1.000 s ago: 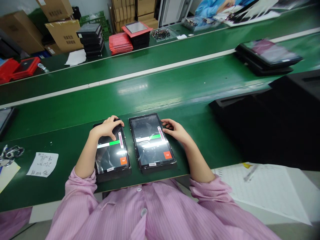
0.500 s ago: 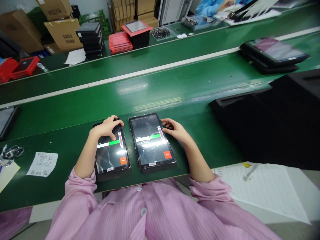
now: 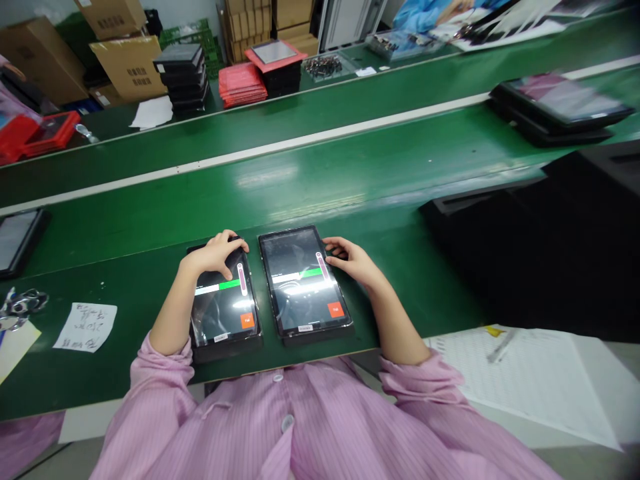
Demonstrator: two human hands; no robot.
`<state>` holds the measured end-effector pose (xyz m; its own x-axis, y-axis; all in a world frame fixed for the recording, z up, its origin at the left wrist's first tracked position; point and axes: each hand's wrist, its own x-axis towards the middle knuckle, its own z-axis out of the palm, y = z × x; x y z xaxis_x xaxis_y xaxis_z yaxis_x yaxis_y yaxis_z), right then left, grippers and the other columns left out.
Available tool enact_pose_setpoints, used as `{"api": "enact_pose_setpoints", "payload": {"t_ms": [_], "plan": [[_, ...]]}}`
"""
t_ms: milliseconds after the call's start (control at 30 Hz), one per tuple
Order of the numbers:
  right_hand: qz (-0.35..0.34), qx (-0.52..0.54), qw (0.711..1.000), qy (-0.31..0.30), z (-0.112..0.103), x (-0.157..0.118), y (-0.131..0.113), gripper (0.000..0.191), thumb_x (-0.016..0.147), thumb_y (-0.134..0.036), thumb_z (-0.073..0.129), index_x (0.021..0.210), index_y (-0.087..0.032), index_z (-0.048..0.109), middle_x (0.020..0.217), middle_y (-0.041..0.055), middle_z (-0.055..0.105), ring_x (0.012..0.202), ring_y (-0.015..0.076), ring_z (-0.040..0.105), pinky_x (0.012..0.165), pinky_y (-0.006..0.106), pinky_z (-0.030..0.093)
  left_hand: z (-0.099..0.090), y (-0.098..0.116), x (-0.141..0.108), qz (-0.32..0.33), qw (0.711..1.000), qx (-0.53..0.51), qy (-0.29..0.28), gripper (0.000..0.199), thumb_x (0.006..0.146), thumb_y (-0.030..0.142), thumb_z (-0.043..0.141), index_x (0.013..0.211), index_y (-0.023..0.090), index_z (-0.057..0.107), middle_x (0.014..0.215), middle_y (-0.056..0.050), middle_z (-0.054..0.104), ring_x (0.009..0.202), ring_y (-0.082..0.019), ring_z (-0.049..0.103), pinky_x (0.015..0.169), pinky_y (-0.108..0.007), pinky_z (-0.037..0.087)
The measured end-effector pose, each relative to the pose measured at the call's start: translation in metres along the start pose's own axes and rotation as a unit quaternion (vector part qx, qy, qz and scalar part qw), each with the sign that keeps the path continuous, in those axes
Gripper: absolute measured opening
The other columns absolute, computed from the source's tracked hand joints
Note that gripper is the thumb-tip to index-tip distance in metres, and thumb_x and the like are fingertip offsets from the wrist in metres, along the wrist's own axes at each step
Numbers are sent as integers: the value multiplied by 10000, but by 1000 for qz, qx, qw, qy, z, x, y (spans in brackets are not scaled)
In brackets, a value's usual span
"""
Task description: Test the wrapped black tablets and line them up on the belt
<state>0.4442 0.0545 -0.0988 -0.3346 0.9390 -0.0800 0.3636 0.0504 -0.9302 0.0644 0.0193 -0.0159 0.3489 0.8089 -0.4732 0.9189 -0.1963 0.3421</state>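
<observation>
Two black tablets lie side by side in front of me, screens up, each showing a green-and-white bar, a pink slider and an orange "Fail" box. Over the upper part of the left tablet (image 3: 220,317) is my left hand (image 3: 217,257), its fingers around the top edge and the thumb against the screen. At the right edge of the right tablet (image 3: 300,307), my right hand (image 3: 350,260) has its fingers curled against the side, thumb near the slider. Both tablets rest on the green table (image 3: 150,287); the fingertips at the edges are partly hidden.
Beyond, a green conveyor belt (image 3: 320,163) carries stacked tablets (image 3: 560,110) and another tablet (image 3: 20,240). A large black box (image 3: 540,247) stands at right, near paper sheets (image 3: 540,373). A handwritten note (image 3: 85,327) lies left. A blue sleeve (image 3: 415,15) shows across the belt.
The tablets on the belt have shifted to the right. Part of a person in pink has come into view at the far left. My hands and the two tablets are practically still.
</observation>
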Motion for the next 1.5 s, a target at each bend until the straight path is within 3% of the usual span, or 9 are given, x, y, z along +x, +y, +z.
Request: {"api": "enact_pose_setpoints", "payload": {"t_ms": [433,667,1000,1167,1267,1333,1433,1500], "plan": [[3,1,1000,3,1,0,0,484,669,-296,718,1141,-199,679,973,60,672,857,220,616,856,393,515,2,-5,2,5,1000,-8,-2,793,557,197,873,1253,373,538,1460,-51,321,1365,-364,343,1115,-508,329],[-17,5,1000,6,-2,1,0,467,672,-380,713,1103,-204,677,929,74,676,847,253,639,818,411,526,5,-3,2,27,999,-7,23,833,504,206,933,1236,363,567,1403,-60,369,1339,-359,381,1118,-495,324],[-14,6,1000,17,-5,8,2,476,623,-421,720,1058,-231,697,898,81,683,845,283,658,807,429,540,8,-3,5,19,999,-31,20,858,484,324,968,1239,373,565,1435,-75,335,1389,-396,342,1126,-532,328],[-18,-1,1000,12,-4,10,4,475,621,-421,714,1054,-225,693,890,77,691,814,265,658,778,413,542,10,-11,0,16,999,-27,36,1118,491,400,960,1465,354,414,1569,-148,245,1477,-450,193,1181,-591,204],[-22,3,1000,9,-3,11,10,485,628,-452,722,1051,-218,686,881,71,697,796,251,655,763,398,547,13,-31,-12,14,993,-64,99,1192,542,514,917,1548,358,299,1641,-158,129,1507,-474,65,1184,-646,118],[-24,7,1000,7,-3,12,15,501,635,-473,733,1061,-215,684,889,75,701,801,246,654,757,387,548,23,-50,-22,15,974,-127,186,1099,602,591,862,1537,334,345,1639,-154,165,1512,-452,87,1193,-630,115],[-28,8,1000,7,-1,12,20,518,640,-483,742,1076,-210,681,908,81,702,819,243,652,751,377,542,50,-78,-35,16,906,-249,341,901,759,726,660,1482,234,443,1563,-174,342,1475,-380,266,1209,-550,184],[-31,6,999,6,1,13,24,519,653,-476,735,1092,-205,672,913,79,699,825,239,650,761,378,540,72,-89,-43,13,870,-302,390,859,873,767,433,1495,175,405,1505,-189,425,1415,-329,388,1197,-501,251]]}}
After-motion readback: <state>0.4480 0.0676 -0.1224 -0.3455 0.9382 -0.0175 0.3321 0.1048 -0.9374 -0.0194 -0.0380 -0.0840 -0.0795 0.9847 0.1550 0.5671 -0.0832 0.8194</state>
